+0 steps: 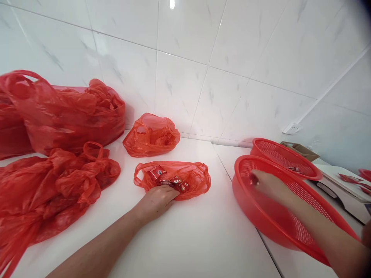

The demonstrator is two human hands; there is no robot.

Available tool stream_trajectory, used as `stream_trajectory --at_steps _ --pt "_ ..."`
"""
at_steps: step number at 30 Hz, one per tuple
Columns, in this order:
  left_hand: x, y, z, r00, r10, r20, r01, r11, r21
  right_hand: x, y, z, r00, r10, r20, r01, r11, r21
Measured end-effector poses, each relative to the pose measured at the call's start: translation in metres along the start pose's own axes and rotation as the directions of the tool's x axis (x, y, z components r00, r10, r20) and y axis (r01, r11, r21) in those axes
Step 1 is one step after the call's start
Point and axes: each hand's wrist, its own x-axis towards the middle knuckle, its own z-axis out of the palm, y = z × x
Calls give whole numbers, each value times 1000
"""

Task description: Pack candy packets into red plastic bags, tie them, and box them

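Note:
My left hand (160, 200) is closed at the near rim of a small red plastic bag (199, 179), pinching its edge; the fingertips are partly hidden. In the bag lie a red square packet (156, 172) and several small dark red wrapped pieces (180, 183) with white prints. Over the left side of a large red mesh basket (268, 226) is my right hand (262, 180). Its fingers are curled around a small dark red thing (254, 179), blurred and too small to name.
Another red bag (152, 139) stands by the tiled wall. Large red bags (72, 123) and a crumpled one (63, 177) fill the left. Behind the basket sit a second red basket (284, 154), a cardboard box (304, 151) and a white flat-topped device (344, 185). Part of another hand (367, 233) shows far right.

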Motion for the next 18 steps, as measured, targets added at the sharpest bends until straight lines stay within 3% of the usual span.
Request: stream_trajectory --at_steps 3,5,7,9,11,14,16,18 --pt "-1 0 0 1000 7 0 -7 1000 10 7 -32 -7 998 32 61 -24 993 -118" --pt "-1 1 -1 1000 8 4 -8 1000 22 5 -64 -10 999 25 -24 -27 996 -89" --pt "-2 2 -2 1000 13 4 -13 999 34 -2 -99 -3 998 -61 5 61 998 19" --pt "-2 4 -4 1000 22 1 -22 998 51 -11 -133 17 972 -165 165 146 982 122" --pt "-2 6 -6 999 34 -8 -34 997 72 -16 -160 46 909 -292 297 249 952 176" --pt "-3 7 -8 996 64 -63 -57 993 104 -12 -184 91 849 -378 369 340 925 168" --pt "-4 4 -10 983 78 -167 -55 990 133 -6 -191 113 834 -381 399 365 923 118" --pt "-7 -2 -14 943 53 -327 4 985 172 0 -192 126 830 -373 415 362 926 109"
